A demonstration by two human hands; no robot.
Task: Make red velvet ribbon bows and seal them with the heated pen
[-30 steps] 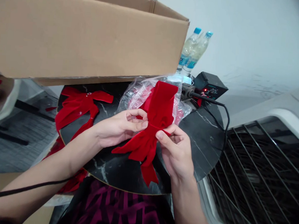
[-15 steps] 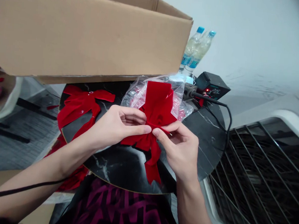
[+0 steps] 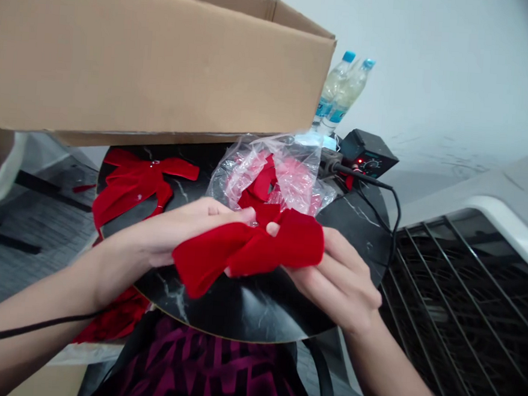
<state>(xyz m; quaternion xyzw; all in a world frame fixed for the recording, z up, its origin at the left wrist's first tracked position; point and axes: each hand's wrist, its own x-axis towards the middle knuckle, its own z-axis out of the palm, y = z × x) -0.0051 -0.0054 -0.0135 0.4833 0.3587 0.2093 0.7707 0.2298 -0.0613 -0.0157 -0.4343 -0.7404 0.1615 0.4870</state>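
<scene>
Cardboard box [image 3: 142, 57] is jutting across the upper left of my view, and a second red velvet bow [image 3: 133, 183] is lying flat on the round black marble table [image 3: 242, 317] below it. A black cord [image 3: 24, 329] is running across my left forearm, and if I swing that arm, it could snag and jerk my hands. My left hand [image 3: 175, 234] is pressing its fingers along the top of the folded red velvet bow [image 3: 246, 251], which I am holding just above the middle of the tabletop. A clear plastic bag [image 3: 270, 174] is sitting right behind it, so a slack grip could let the velvet drop onto the plastic and slide. My right hand [image 3: 339, 282] is cupping the bow's other end from below, its thumb resting on top. If my hands pull apart unevenly, the folds could shift or come loose. Two water bottles [image 3: 341, 89] and a black control unit with a dial [image 3: 366, 154] are standing beyond, beside a wire grille [image 3: 455, 308].
</scene>
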